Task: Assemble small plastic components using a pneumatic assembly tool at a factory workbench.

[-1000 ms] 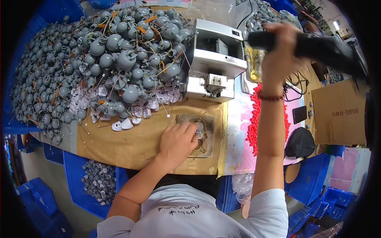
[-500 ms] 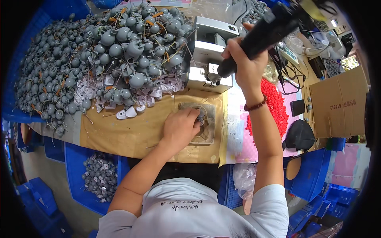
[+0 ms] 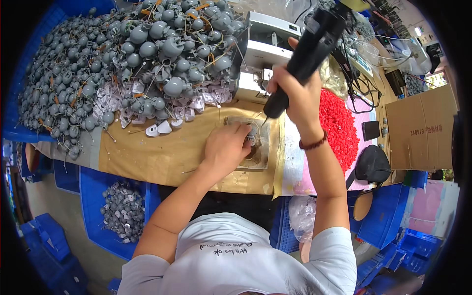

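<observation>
My right hand (image 3: 301,96) is wrapped round a black electric screwdriver (image 3: 314,44), held tilted in the air. Its thin bit points down near the upper right edge of a flat square fixture (image 3: 259,161) on the bench. On that fixture, my left hand (image 3: 227,147) is closed, with thumb and fingers pressed on a small grey part (image 3: 252,133). The fingers partly cover this part, so its full shape is hidden. Between the bit and the part there seems to be a gap.
Behind my left hand rises a big heap of grey ball-shaped parts (image 3: 172,46) with wires. White pieces (image 3: 160,129) lie along its front. A silver screw feeder (image 3: 253,88) stands behind the fixture. Red pieces (image 3: 339,132), a phone (image 3: 370,130) and a cardboard box (image 3: 423,128) are to the right.
My right hand has brought the screwdriver down and left, from over the screw feeder toward the fixture. My left hand stays on the grey part. The whole view has shifted slightly.
</observation>
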The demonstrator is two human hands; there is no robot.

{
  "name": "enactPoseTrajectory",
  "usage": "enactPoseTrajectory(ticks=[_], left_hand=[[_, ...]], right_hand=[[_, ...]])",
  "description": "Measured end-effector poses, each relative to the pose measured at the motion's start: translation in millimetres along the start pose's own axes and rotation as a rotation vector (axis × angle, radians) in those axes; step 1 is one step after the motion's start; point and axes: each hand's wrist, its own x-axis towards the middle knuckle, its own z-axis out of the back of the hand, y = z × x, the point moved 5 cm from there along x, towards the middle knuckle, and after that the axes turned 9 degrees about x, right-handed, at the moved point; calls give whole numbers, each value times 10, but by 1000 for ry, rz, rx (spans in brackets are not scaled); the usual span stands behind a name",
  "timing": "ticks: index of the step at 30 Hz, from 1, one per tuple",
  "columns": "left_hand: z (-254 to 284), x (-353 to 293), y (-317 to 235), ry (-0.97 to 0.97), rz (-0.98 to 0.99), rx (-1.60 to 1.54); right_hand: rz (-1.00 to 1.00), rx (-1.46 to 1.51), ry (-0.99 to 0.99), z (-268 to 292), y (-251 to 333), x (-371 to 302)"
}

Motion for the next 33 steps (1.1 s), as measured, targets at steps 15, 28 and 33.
enactPoseTrajectory(ticks=[15,28,33], left_hand=[[-16,3,8,-53,-10,16],[17,5,52,-12,-6,-27],[2,-4,45,-52,-29,-33]], right_hand=[[93,10,95,-94,-186,-632],[238,-33,298,-84,-358,-820],[318,-125,363,-103,-338,-865]])
